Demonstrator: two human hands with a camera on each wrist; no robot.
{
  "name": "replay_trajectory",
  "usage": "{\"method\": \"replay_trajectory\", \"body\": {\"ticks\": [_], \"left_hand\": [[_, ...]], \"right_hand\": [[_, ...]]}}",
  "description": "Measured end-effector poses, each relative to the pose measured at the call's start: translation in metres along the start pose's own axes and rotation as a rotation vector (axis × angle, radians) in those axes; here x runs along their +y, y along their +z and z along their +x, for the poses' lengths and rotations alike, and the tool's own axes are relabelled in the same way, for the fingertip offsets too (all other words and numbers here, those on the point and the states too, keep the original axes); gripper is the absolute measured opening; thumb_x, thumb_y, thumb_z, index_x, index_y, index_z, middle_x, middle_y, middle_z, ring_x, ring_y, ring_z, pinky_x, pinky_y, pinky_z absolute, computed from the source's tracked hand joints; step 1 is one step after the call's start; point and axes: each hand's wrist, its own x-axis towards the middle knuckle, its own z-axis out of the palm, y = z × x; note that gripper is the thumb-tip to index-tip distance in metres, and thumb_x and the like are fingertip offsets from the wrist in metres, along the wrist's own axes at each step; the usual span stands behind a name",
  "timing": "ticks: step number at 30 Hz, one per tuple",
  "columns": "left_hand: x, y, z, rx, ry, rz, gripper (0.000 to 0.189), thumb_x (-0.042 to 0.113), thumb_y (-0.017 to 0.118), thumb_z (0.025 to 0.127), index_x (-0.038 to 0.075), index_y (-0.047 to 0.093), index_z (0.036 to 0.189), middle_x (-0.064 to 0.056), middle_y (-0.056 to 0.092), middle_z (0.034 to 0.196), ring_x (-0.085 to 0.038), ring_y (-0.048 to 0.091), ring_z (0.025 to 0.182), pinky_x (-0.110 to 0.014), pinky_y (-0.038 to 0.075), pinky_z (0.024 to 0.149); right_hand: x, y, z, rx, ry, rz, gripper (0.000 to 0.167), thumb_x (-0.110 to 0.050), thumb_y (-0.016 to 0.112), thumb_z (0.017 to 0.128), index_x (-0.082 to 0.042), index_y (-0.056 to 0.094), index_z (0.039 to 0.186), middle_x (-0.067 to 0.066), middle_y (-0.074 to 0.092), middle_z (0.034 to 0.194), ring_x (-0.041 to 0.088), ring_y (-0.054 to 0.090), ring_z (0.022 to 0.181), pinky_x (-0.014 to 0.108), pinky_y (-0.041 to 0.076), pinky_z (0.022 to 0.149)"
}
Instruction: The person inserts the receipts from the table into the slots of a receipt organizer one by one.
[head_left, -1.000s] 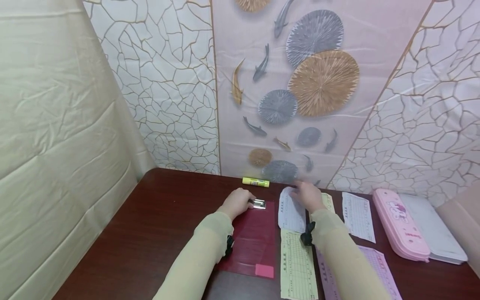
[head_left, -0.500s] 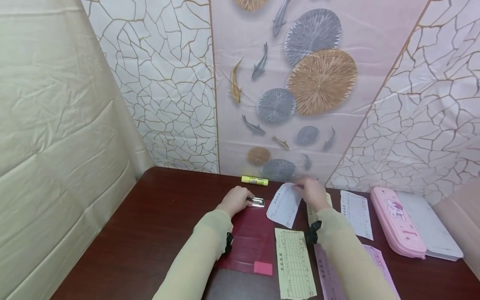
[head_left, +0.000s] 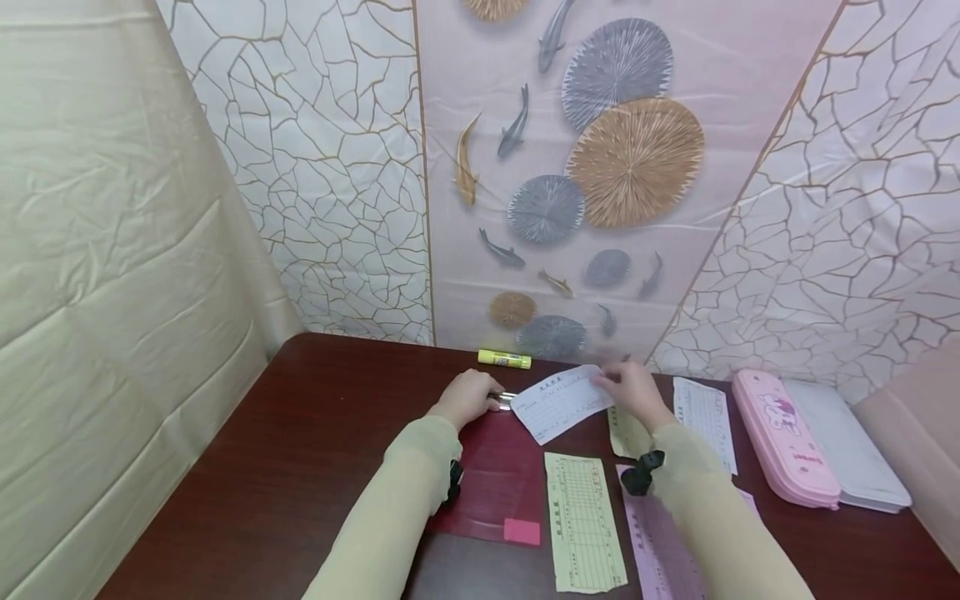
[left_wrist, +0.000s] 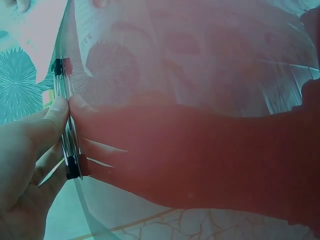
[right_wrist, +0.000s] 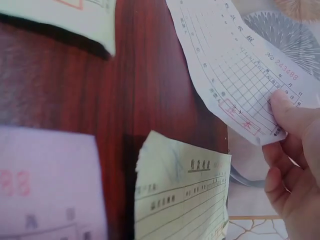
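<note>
My left hand [head_left: 467, 398] pinches the metal clip [head_left: 505, 402] at the top of a translucent red folder [head_left: 487, 475]. In the left wrist view, thumb and fingers hold this clip [left_wrist: 67, 120] by its long edge, and a red-tinted hand shape shows in the film beside it. My right hand [head_left: 633, 390] pinches one corner of a white receipt slip [head_left: 558, 408] between thumb and fingers. The slip slants leftward, its far end overlapping the clip in the head view. Printed lines and a red stamp show on the slip [right_wrist: 240, 75] in the right wrist view.
A yellow receipt [head_left: 585, 525] lies right of the folder; another yellow receipt [head_left: 628, 433] sits below my right hand. A purple receipt [head_left: 656, 533] is partly under the right sleeve. Farther right are a white receipt [head_left: 703, 421] and pink pencil case [head_left: 783, 442]. A glue stick [head_left: 504, 359] lies behind.
My right hand has lifted the white slip off the yellow receipt and turned it sideways, its free end swinging left to the clip. My left hand has stayed at the clip.
</note>
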Motion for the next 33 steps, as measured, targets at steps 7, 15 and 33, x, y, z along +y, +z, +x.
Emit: {"method": "replay_trajectory", "body": {"ticks": [7, 15, 33], "left_hand": [[0.0, 0.001, 0.0, -0.002, 0.003, -0.006, 0.016, 0.02, 0.072, 0.085, 0.019, 0.076, 0.1, 0.005, 0.072, 0.098, -0.012, 0.065, 0.093, -0.026, 0.051, 0.081], [-0.001, 0.004, 0.0, 0.0, 0.003, 0.003, 0.02, 0.022, 0.071, 0.086, 0.018, 0.075, 0.105, 0.004, 0.071, 0.103, -0.015, 0.064, 0.1, -0.028, 0.051, 0.085], [0.0, 0.005, 0.0, 0.012, 0.0, 0.014, 0.02, 0.02, 0.068, 0.088, 0.016, 0.074, 0.108, 0.002, 0.071, 0.104, -0.015, 0.065, 0.099, -0.029, 0.053, 0.084]], "right_hand": [[0.001, -0.004, -0.012, -0.029, 0.068, 0.052, 0.021, -0.018, 0.065, 0.09, 0.002, 0.071, 0.092, 0.013, 0.069, 0.087, 0.019, 0.056, 0.073, 0.033, 0.046, 0.068], [-0.005, -0.01, -0.021, -0.089, 0.183, 0.187, 0.03, -0.027, 0.062, 0.092, 0.002, 0.07, 0.095, 0.004, 0.061, 0.072, 0.015, 0.049, 0.064, 0.029, 0.044, 0.06], [-0.029, -0.01, -0.052, -0.278, 0.396, 0.534, 0.037, -0.025, 0.064, 0.092, -0.009, 0.042, 0.066, -0.003, 0.039, 0.056, 0.01, 0.037, 0.049, 0.022, 0.034, 0.046]]}}
